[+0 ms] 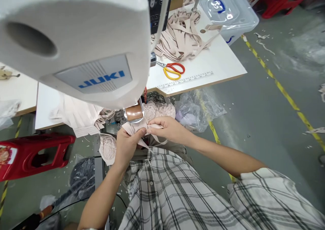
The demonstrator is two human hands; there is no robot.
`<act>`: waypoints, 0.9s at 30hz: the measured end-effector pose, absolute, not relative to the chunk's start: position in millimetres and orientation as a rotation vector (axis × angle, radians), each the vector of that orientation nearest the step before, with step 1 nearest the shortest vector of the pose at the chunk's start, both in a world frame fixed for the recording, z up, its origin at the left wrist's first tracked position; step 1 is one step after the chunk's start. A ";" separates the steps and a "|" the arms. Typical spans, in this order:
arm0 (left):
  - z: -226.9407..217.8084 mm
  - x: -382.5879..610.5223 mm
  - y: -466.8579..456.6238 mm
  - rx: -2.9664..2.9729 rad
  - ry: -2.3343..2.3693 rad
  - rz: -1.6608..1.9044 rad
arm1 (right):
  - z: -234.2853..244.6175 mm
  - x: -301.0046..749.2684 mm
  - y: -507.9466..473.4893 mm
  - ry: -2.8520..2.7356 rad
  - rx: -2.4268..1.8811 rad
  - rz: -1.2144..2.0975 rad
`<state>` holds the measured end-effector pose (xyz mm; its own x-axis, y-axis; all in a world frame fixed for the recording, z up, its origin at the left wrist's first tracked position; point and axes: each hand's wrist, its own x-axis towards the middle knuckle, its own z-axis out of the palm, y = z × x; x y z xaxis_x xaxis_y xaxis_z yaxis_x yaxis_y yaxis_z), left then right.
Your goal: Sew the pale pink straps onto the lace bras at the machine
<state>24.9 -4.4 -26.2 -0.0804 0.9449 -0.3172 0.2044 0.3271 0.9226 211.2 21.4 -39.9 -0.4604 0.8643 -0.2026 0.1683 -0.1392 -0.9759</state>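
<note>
A pale pink bra with lace cups (108, 149) hangs below the sewing machine head (101, 47), close to my body. My left hand (127, 143) is closed on its smooth fabric, thumb on top. Just to the right, my right hand (169, 130) pinches a narrow strap (155, 125) of the same pale colour between thumb and fingers. The two hands nearly meet. More lace (157, 110) bunches behind my right hand. A metal-framed part with a brown surface (134, 112) sits directly above the fabric and hides some of it.
On the white table (223, 64) lie a heap of pale straps (180, 37), scissors (174, 70) and a printed ruler (188, 80). Pale fabric pieces (78, 115) hang over the left edge. A red stool (35, 155) stands left; a clear plastic box (228, 9) stands back right.
</note>
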 end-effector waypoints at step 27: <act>-39.5 -66.8 35.4 3.003 1.212 0.647 | 45.2 187.2 93.8 -2.517 -1.111 0.869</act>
<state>-66.8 35.4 -39.5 0.6560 0.6318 0.4130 0.6947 -0.7193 -0.0030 187.2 93.8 45.2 -0.6757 0.7372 -0.0074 0.5848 0.5299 -0.6142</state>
